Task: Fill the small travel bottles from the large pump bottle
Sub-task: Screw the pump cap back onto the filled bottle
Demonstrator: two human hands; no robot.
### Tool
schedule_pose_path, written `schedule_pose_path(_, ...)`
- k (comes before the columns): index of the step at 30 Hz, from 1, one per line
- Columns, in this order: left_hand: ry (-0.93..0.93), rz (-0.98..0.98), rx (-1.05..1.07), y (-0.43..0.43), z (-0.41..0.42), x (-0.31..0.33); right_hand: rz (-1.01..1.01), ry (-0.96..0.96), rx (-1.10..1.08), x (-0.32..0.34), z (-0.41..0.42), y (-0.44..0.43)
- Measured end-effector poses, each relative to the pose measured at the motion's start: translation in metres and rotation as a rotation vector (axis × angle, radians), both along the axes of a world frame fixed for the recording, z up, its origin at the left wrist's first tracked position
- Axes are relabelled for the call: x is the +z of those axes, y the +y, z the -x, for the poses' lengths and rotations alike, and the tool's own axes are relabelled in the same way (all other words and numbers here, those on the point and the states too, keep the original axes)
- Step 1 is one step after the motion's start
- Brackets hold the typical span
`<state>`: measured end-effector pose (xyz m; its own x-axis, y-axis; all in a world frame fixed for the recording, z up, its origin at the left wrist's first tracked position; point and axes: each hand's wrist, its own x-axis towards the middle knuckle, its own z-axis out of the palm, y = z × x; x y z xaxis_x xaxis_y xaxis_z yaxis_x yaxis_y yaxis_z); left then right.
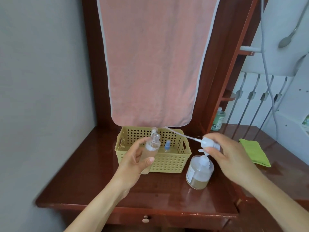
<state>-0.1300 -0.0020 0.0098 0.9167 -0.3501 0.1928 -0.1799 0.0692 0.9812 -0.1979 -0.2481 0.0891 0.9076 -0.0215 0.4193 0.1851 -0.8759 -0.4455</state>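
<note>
Gripping a clear travel bottle (151, 148), left hand (133, 163) holds it off the tabletop (100, 181), in front of the basket's left half; fingers and thumb curl round the lower body. Neck uncapped, mouth up, bottle leaning slightly right. Right hand (234, 156) is raised to the right of it, its fingers pinching a white spray cap (209, 143). The cap's thin tube (177, 132) slants up and left over the basket's right rear corner. Pump bottle (199, 173) stands upright on the tabletop just below the cap, beside the basket's right front corner. It is clear, with a white pump on, a label on its left face, and amber liquid in the bottom part only. Yellow perforated basket (167, 164) sits mid-tabletop; inside are a small blue-capped bottle (167, 145) and one more clear bottle (154, 130), partly hidden behind the held one. Pink towel (150, 64) hangs behind the basket. Folded green cloth (254, 152) lies at right, apart from the hand. Green bottle (218, 119) stands at the back right.
</note>
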Motion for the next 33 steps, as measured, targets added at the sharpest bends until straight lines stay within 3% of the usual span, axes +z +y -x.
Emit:
schedule_pose_path(12, -0.072, -0.085, 0.025, -0.002, 0.004, 0.005, 0.487, 0.004, 0.065, 0.052, -0.008, -0.003)
schedule_pose_path(22, -0.123, -0.142, -0.021, -0.017, 0.014, 0.014, 0.807, -0.028, 0.308, 0.057, -0.024, 0.043)
schedule_pose_path(27, -0.096, -0.115, -0.047, -0.025, 0.019, 0.015, 0.699, 0.086, 0.387, 0.055, -0.034, 0.059)
schedule_pose_path(33, -0.066, -0.075, -0.055, -0.02, 0.023, 0.011, 0.144, 0.369, 0.364, 0.055, -0.049, 0.054)
